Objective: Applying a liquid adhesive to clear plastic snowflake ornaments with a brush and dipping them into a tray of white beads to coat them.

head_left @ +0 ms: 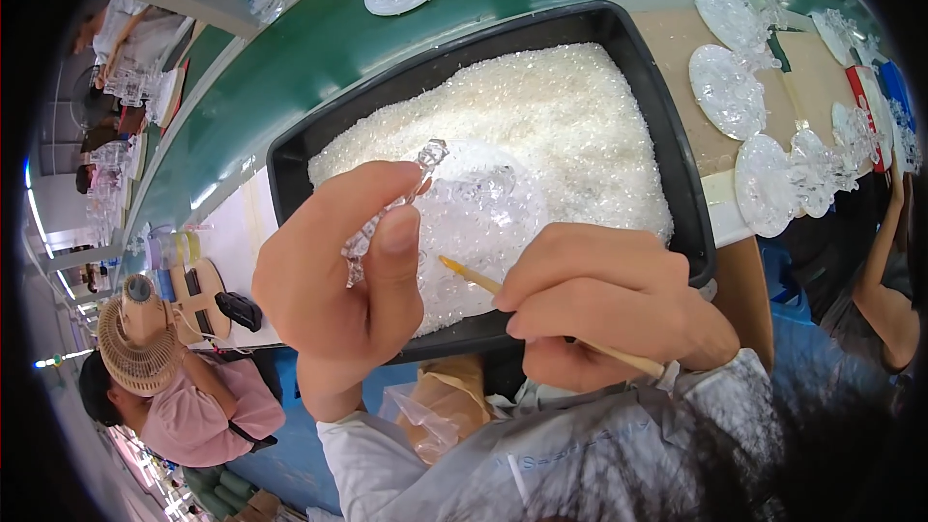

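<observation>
Above the black, rectangular plastic tray (pixel 687 193) of white, glittering granules (pixel 570 97), one slim, clear, faceted piece (pixel 433 153) was held by the left hand (pixel 333 266). Its grip was narrow, the piece being pinched between thumb and forefinger, with both ends exposed. The piece's long axis was slanted from lower left to upper right. Beyond it, to the right, one round, clear disc (pixel 498 232) was seen over the granules; whether it was joined to the piece could not be told.

To the right of the left thumb, one thin, yellow-tipped tool with a pale handle (pixel 474 275) was held by the right hand (pixel 609 304), its grip closed around the shaft. The tip was directed up and leftward, near the piece but apart from it in view; the tool's axis was set crosswise to that of the piece. The piece was thus placed up and to the left of the right grip, and directly within the left.
</observation>
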Motion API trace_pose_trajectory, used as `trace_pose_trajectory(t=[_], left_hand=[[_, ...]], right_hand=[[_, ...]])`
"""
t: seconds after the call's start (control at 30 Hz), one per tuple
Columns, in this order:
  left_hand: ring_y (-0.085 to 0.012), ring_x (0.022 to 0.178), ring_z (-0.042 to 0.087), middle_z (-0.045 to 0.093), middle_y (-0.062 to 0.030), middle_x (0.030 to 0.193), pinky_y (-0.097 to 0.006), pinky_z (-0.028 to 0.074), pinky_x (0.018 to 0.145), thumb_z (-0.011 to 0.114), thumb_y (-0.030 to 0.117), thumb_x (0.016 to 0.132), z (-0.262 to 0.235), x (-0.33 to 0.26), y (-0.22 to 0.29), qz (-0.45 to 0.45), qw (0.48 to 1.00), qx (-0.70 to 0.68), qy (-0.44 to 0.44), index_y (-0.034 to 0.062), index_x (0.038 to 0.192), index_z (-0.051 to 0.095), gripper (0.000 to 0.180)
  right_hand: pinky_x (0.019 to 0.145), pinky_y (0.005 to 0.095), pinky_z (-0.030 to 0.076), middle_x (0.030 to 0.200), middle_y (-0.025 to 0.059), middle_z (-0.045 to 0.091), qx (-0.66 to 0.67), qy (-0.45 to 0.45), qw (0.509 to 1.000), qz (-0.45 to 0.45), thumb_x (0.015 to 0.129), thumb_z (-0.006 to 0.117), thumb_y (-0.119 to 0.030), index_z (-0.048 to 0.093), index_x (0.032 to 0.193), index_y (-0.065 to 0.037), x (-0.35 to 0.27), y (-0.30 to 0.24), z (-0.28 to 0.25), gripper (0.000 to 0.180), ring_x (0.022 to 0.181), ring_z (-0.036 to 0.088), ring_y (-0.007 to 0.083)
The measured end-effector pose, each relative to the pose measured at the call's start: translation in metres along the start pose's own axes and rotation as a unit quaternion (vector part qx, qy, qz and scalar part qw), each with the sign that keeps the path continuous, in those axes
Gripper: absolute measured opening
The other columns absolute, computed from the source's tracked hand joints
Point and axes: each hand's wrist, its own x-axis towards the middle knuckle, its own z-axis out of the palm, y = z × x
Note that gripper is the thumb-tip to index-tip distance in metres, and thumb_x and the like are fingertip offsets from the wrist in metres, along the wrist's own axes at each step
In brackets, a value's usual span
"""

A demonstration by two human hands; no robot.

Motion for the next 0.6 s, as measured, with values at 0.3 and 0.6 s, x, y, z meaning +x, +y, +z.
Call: trace_pose_trajectory(t=[0.3, 0.6], left_hand=[[-0.0242, 0.067, 0.069, 0.071, -0.015, 0.082, -0.027, 0.053, 0.062, 0.065, 0.003, 0.088, -0.005, 0.001, -0.002, 0.021, 1.0, -0.011, -0.013, -0.0047, 0.095, 0.068, 0.01], [-0.0233, 0.067, 0.069, 0.071, -0.0148, 0.082, -0.027, 0.054, 0.061, 0.065, 0.003, 0.088, -0.007, 0.0, 0.0, 0.029, 0.999, 0.005, -0.013, -0.0044, 0.096, 0.068, 0.011]], right_hand=[[0.052, 0.0309, 0.05, 0.081, 0.0131, 0.063, -0.028, 0.122, 0.992, -0.001, 0.057, 0.064, 0.01, 0.062, 0.081, 0.001, -0.007, -0.003, -0.009, 0.026, 0.061, 0.06, 0.0249], [0.052, 0.0325, 0.052, 0.083, 0.0176, 0.067, -0.068, 0.071, 0.995, -0.036, 0.06, 0.068, 0.007, 0.064, 0.082, 0.001, -0.006, -0.004, -0.01, 0.024, 0.063, 0.064, 0.0258]])
